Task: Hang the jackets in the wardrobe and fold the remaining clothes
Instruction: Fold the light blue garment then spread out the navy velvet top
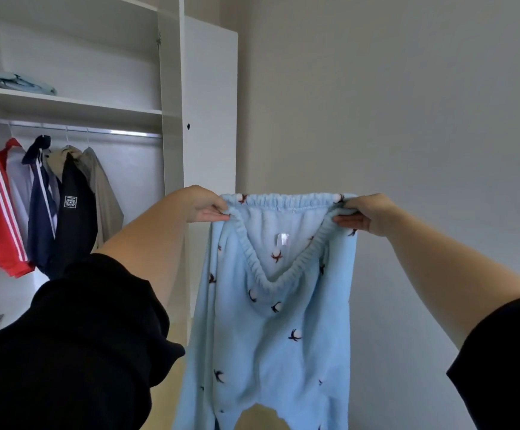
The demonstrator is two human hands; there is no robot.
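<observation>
I see the light blue pyjama trousers [271, 321] held up in the air in front of the grey wall [423, 103], hanging straight down with the legs running off the bottom of the view. The fabric is fleecy and printed with small dark birds. The elastic waistband [286, 201] is stretched wide at the back, while its front edge sags in a deep V, showing a white label [282, 239] inside.

My left hand [201, 203] pinches the left end of the waistband, fingers [218, 216] clamped on the fabric. My right hand [368, 214] grips the right end the same way, its fingers pressed tight on the band. Both forearms are bare, with black sleeves [75, 346] pushed up toward the elbows.

To the left stands the open white wardrobe [171, 88]. From its metal rail [75, 128] hang the jackets: a red jacket [2, 212] with white stripes, a navy jacket [39, 206], a black jacket [75, 209] with a small white logo, and a beige jacket [103, 193] at the right end. On the shelf [66, 102] above the rail lies a folded pale blue garment [19, 82].
</observation>
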